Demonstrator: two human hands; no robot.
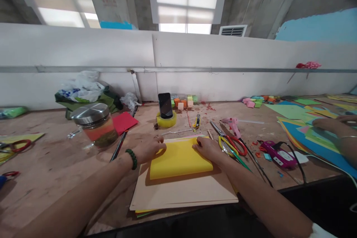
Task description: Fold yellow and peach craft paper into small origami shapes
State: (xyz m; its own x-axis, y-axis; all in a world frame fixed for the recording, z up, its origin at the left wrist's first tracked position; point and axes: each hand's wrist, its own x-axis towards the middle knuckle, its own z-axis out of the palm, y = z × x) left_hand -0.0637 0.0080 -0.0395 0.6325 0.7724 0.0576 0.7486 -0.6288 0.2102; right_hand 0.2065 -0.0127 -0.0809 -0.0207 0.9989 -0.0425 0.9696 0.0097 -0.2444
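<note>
A sheet of yellow paper [181, 160] is bent over on itself, its rounded fold facing me. It lies on a stack of pale peach paper [184, 192], with yellow and green sheets peeking out beneath. My left hand [152, 149], with a green bead bracelet at the wrist, is closed at the far left corner of the yellow paper. At the far right corner, my right hand [208, 149] grips the same sheet with curled fingers. Scissors with red handles [237, 145] and yellow-handled ones [224, 145] lie just right of my right hand.
A glass jar with a metal lid [96, 126] stands left, beside red paper [125, 122]. A phone [165, 106] leans upright on a tape roll [166, 120]. Right are a pink glue gun [233, 126], a magenta power strip [279, 155] and another person's hand [331, 126] over coloured paper.
</note>
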